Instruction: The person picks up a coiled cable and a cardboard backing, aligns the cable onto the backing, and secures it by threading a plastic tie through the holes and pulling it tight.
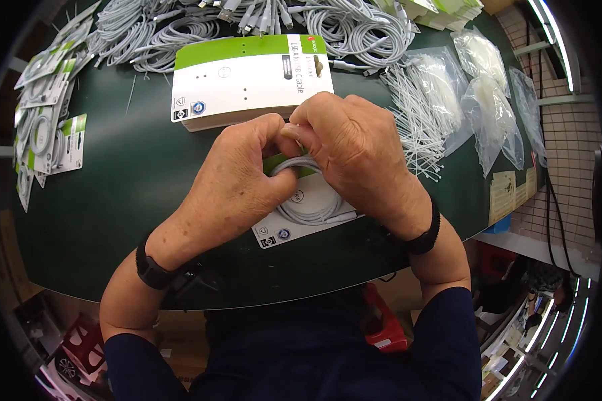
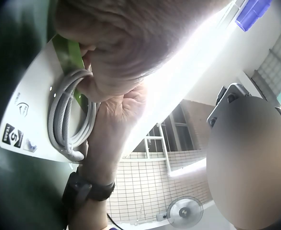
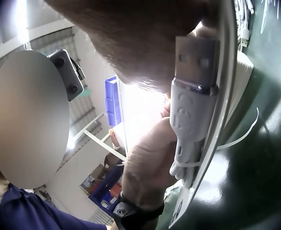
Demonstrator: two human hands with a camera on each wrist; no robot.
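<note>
From my remote seat I see dark navy short sleeves [image 1: 448, 321] and a matching navy top [image 1: 281, 354], with black straps [image 1: 427, 234] carrying small dark devices [image 1: 155, 273] on both wrists.

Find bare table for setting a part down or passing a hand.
Largest bare patch of table: between the packaged cables, card stack and left arm. Smaller: between the right wrist, zip ties and yellowed paper.
Crowded: far side, cable coils; right, ties and plastic bags; centre, carded cable.
</note>
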